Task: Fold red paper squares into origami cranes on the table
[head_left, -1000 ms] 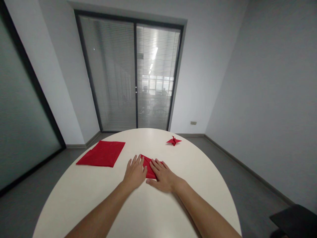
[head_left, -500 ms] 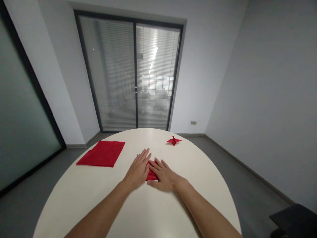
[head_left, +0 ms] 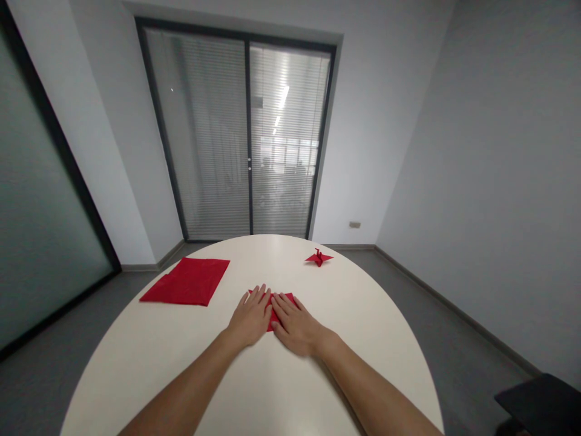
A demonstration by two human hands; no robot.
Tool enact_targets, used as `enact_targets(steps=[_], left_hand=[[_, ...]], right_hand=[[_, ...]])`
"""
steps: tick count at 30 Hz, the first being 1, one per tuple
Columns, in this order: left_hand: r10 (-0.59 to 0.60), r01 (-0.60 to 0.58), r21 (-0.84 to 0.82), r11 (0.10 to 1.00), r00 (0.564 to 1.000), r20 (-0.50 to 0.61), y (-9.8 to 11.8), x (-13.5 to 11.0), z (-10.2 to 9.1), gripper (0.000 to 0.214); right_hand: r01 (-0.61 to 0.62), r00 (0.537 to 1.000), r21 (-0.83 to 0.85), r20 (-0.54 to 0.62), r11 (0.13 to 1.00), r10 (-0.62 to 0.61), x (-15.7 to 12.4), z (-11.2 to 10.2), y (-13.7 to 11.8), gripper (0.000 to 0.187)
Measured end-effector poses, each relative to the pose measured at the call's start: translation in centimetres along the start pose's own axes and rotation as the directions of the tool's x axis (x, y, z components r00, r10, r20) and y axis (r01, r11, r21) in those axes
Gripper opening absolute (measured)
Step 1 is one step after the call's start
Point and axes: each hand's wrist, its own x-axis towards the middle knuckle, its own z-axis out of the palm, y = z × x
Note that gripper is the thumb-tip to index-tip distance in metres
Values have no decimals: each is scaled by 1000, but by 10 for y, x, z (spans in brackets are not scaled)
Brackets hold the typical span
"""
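The red paper looks thin, straight-edged; your left hand and right hand partly cover it, fingers extended, grasping nothing.

Your left forearm and right forearm converge from the near side, your left hand and right hand spread palm-down, fingers extended toward the far side.

Most of the folded red paper is covered by the left hand and the right hand, its full outline hidden. The round table is cut off by the bottom edge, a black object by the lower right corner; beyond the slatted blinds, details are blurred.
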Motion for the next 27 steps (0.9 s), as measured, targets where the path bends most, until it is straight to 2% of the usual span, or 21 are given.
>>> enact_targets(steps=[4, 7, 10, 13, 14, 16, 18, 20, 23, 27], left_hand=[[-71, 68, 32, 997, 995, 72, 0, 0, -8, 54], [-131, 129, 34, 991, 988, 81, -5, 1, -10, 55], [-206, 203, 55, 978, 978, 45, -12, 2, -9, 56], [-249, 254, 81, 964, 966, -67, -17, 3, -11, 58], [-222, 231, 76, 970, 969, -109, -17, 3, -12, 58], [-104, 110, 30, 994, 984, -142, -16, 4, -14, 57], [47, -52, -51, 997, 995, -92, -14, 5, -13, 55], [147, -146, -115, 983, 989, -6, -11, 4, -11, 54], [139, -128, -119, 985, 986, 89, -8, 2, -8, 56], [74, -65, -75, 995, 990, 120, -4, 0, -10, 57]], right_hand=[[-11, 999, 4, 30, 1000, 11, -1, 4, 3, 68], [-16, 999, 10, 43, 1000, 16, -1, 4, 5, 70], [-19, 998, 21, 54, 1000, 18, -1, 3, 6, 72], [-21, 998, 25, 62, 999, 19, -1, 2, 4, 74], [-21, 998, 23, 64, 1000, 19, -1, 2, 4, 74], [-18, 998, 15, 67, 1000, 17, -1, 1, 3, 75], [-10, 998, 9, 68, 1000, 10, -1, -1, 4, 76], [-8, 997, 12, 73, 1000, 7, -1, -2, 6, 77], [-37, 994, 31, 104, 999, 34, -2, -6, 9, 81], [-107, 981, 34, 164, 994, 100, -5, -8, 10, 92]])
